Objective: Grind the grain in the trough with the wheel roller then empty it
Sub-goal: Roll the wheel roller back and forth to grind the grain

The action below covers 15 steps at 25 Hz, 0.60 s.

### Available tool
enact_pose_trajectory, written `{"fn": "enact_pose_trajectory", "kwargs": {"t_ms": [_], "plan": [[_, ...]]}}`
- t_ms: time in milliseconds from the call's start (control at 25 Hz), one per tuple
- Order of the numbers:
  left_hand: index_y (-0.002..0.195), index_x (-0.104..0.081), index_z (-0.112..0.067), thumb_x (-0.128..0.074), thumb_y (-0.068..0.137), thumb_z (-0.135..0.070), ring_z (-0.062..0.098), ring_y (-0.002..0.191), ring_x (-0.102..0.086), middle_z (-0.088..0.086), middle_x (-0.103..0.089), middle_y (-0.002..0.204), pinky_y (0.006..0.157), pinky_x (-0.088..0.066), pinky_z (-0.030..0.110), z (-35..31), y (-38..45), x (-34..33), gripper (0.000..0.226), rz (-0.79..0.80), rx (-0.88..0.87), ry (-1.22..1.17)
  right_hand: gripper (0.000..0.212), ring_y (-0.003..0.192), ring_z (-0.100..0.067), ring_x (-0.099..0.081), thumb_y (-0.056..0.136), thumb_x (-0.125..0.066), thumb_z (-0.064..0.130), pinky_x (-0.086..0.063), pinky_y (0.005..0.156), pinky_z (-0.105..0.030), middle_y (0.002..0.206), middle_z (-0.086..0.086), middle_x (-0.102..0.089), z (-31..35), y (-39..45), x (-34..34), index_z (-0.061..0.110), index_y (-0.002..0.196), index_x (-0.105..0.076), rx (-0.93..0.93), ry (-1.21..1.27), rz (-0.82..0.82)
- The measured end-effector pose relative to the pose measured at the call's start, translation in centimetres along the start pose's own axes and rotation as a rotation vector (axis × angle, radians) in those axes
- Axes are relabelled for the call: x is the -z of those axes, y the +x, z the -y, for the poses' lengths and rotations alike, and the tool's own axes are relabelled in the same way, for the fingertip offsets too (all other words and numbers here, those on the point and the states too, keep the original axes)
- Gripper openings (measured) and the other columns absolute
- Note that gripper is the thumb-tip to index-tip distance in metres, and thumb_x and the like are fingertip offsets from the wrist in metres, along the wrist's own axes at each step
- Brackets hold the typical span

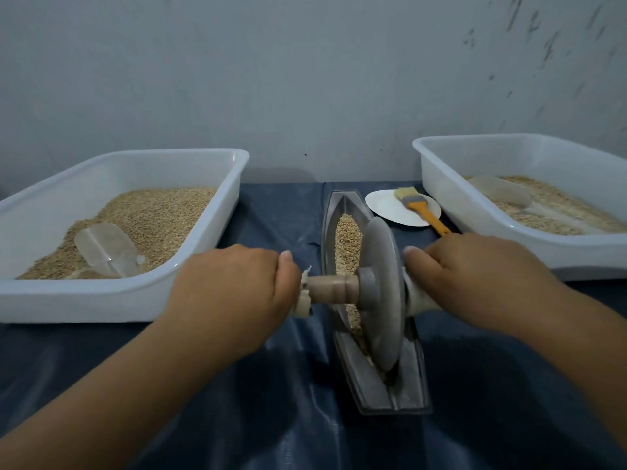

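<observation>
A grey boat-shaped trough (407, 385) lies lengthwise on the dark blue cloth, with tan grain (346, 239) heaped in its groove. The grey wheel roller (383, 300) stands upright in the groove at the trough's near half. Its wooden axle (330, 288) sticks out to both sides. My left hand (234, 286) grips the left end of the axle. My right hand (475, 276) grips the right end, which is mostly hidden under the fingers.
A white tub (210, 239) of whole grain with a clear scoop (107, 249) stands at the left. Another white tub (437, 171) with coarser grain and a scoop (502, 191) stands at the right. Behind the trough, a yellow-handled brush (420, 208) rests on a white plate (386, 206). A grey wall closes the back.
</observation>
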State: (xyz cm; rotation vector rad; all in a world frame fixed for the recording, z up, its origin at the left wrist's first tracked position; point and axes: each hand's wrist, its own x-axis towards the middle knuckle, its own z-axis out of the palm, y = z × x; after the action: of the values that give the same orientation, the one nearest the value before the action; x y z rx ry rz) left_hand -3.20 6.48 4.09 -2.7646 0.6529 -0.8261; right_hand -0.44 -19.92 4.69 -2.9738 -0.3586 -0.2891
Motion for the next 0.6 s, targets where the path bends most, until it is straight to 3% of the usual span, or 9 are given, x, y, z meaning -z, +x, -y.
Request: {"fn": "enact_pose_trajectory", "kwargs": {"t_ms": [80, 120, 160, 240, 320, 400, 480, 560, 600], "plan": [[0.059, -0.039, -0.019, -0.050, 0.087, -0.021, 0.010, 0.038, -0.017, -0.010, -0.021, 0.048, 0.040, -0.017, 0.018, -0.3, 0.2, -0.1, 0.031, 0.005, 0.114, -0.024, 0.057, 0.044, -0.014, -0.046, 0.088, -0.020, 0.057, -0.026, 0.046, -0.028, 0.044, 0.002, -0.044, 0.3, 0.1, -0.1, 0.020, 0.048, -0.042, -0.006, -0.015, -0.036], [0.066, -0.050, -0.016, -0.051, 0.088, -0.018, 0.014, 0.040, -0.027, -0.006, -0.029, 0.051, 0.039, -0.025, 0.021, -0.3, 0.8, -1.0, 0.022, 0.037, 0.089, 0.051, 0.058, 0.047, -0.015, -0.047, 0.090, -0.020, 0.055, -0.028, 0.047, -0.028, 0.047, 0.002, -0.047, 0.6, 1.0, -0.7, 0.021, 0.050, -0.044, -0.017, -0.026, -0.069], [0.084, -0.057, -0.009, -0.049, 0.090, -0.015, 0.021, 0.046, -0.039, 0.001, -0.041, 0.059, 0.042, -0.033, 0.026, -0.2, 1.5, -2.1, 0.012, 0.102, 0.053, 0.136, 0.058, 0.051, -0.015, -0.049, 0.094, -0.021, 0.053, -0.030, 0.050, -0.028, 0.052, 0.002, -0.050, 0.8, 2.2, -1.3, 0.023, 0.052, -0.046, -0.033, -0.033, -0.120], [0.120, -0.044, -0.004, -0.043, 0.094, -0.015, 0.028, 0.069, -0.056, 0.009, -0.058, 0.087, 0.053, -0.040, 0.032, 0.6, 3.8, -4.3, 0.029, 0.177, 0.070, 0.312, 0.054, 0.061, -0.021, -0.051, 0.099, -0.023, 0.047, -0.036, 0.057, -0.029, 0.065, -0.003, -0.054, 1.0, 4.9, -2.6, 0.024, 0.055, -0.044, -0.075, -0.043, -0.221], [0.131, -0.033, -0.005, -0.046, 0.095, -0.018, 0.028, 0.087, -0.059, 0.009, -0.058, 0.107, 0.061, -0.042, 0.035, 1.6, 6.3, -5.1, 0.041, 0.251, 0.086, 0.340, 0.050, 0.071, -0.028, -0.051, 0.099, -0.024, 0.042, -0.041, 0.063, -0.033, 0.076, -0.010, -0.058, 1.0, 7.2, -3.1, 0.021, 0.061, -0.047, -0.123, -0.043, -0.254], [0.132, -0.033, -0.006, -0.053, 0.092, -0.019, 0.028, 0.091, -0.059, 0.010, -0.057, 0.110, 0.067, -0.046, 0.036, 1.7, 7.2, -5.0, 0.046, 0.271, 0.104, 0.316, 0.050, 0.074, -0.029, -0.051, 0.100, -0.023, 0.041, -0.041, 0.066, -0.033, 0.080, -0.012, -0.060, 0.9, 8.0, -3.0, 0.017, 0.068, -0.054, -0.123, -0.066, -0.226], [0.128, -0.035, -0.006, -0.051, 0.092, -0.020, 0.028, 0.086, -0.058, 0.009, -0.056, 0.104, 0.064, -0.047, 0.036, 1.4, 5.8, -3.8, 0.042, 0.329, 0.068, 0.305, 0.053, 0.067, -0.024, -0.049, 0.100, -0.022, 0.041, -0.037, 0.062, -0.032, 0.076, -0.007, -0.059, 0.9, 6.7, -2.5, 0.017, 0.068, -0.056, -0.078, -0.063, -0.137], [0.107, -0.047, -0.007, -0.052, 0.088, -0.023, 0.025, 0.063, -0.054, 0.006, -0.056, 0.081, 0.050, -0.040, 0.031, 0.3, 2.3, -2.7, 0.025, 0.210, 0.016, 0.201, 0.055, 0.056, -0.017, -0.048, 0.099, -0.022, 0.046, -0.032, 0.053, -0.030, 0.063, -0.002, -0.056, 0.8, 3.7, -1.6, 0.021, 0.060, -0.052, -0.017, -0.025, -0.055], [0.087, -0.052, -0.010, -0.051, 0.086, -0.028, 0.019, 0.049, -0.047, 0.000, -0.051, 0.064, 0.043, -0.034, 0.026, -0.2, 0.8, -1.8, 0.018, 0.126, 0.068, 0.092, 0.057, 0.051, -0.015, -0.047, 0.096, -0.020, 0.050, -0.030, 0.050, -0.028, 0.055, 0.001, -0.052, 0.7, 2.0, -1.0, 0.022, 0.056, -0.048, 0.004, -0.013, -0.052]]}}
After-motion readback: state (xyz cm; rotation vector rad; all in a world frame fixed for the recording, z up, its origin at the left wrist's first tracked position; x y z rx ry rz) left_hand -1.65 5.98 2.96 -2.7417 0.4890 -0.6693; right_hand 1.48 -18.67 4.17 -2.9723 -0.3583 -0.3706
